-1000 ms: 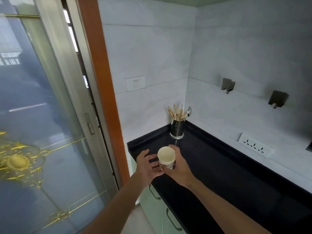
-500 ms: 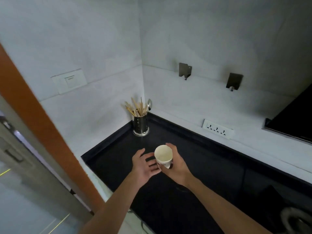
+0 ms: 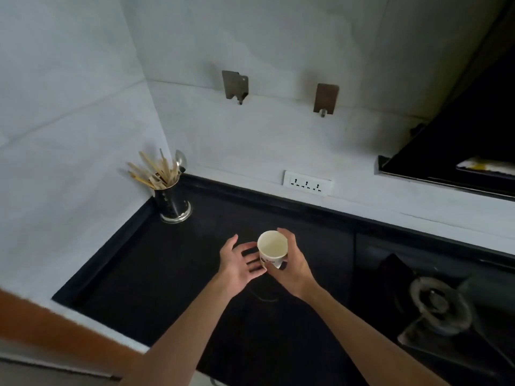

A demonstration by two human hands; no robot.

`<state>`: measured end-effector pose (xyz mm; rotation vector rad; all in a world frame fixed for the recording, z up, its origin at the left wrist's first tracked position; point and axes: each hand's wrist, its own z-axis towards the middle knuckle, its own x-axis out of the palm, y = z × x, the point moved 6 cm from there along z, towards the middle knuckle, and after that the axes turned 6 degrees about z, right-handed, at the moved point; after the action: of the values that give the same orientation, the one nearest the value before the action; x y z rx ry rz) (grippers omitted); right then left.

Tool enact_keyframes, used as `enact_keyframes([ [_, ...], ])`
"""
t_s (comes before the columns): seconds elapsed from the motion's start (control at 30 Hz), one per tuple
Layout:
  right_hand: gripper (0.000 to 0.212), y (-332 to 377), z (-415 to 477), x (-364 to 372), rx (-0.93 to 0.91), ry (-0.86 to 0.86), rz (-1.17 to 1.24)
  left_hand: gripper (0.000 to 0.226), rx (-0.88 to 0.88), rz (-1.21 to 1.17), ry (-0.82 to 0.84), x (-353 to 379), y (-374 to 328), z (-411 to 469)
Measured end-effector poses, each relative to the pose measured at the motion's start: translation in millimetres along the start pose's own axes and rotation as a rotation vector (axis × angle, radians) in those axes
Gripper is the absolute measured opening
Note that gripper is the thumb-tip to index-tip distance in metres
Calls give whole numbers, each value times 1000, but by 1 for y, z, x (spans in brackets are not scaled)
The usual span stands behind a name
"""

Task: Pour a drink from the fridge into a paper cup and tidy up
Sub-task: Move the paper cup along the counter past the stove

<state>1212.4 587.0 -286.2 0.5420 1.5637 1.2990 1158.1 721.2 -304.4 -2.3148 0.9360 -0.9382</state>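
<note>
My right hand (image 3: 292,270) grips a white paper cup (image 3: 272,246) with a printed pattern, upright and held above the black countertop (image 3: 145,277). The inside of the cup looks empty. My left hand (image 3: 239,263) hovers just left of the cup with fingers spread, fingertips close to the cup's side, holding nothing. No fridge or drink is in view.
A steel holder (image 3: 173,201) with wooden utensils and a spoon stands in the back left corner. A wall socket strip (image 3: 307,183) sits above the counter's back edge. A gas stove burner (image 3: 440,305) lies at right under a black hood (image 3: 459,151). Two wall hooks hang above.
The view has swung right, away from the glass door toward the counter and stove. Both hands and the cup keep the same pose relative to each other.
</note>
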Motion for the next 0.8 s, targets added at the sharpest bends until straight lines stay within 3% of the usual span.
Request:
enact_keyframes([
  [0.8,73,-58,-4,60,259,-178,-34,56,-243,215,42,-59,11,70],
])
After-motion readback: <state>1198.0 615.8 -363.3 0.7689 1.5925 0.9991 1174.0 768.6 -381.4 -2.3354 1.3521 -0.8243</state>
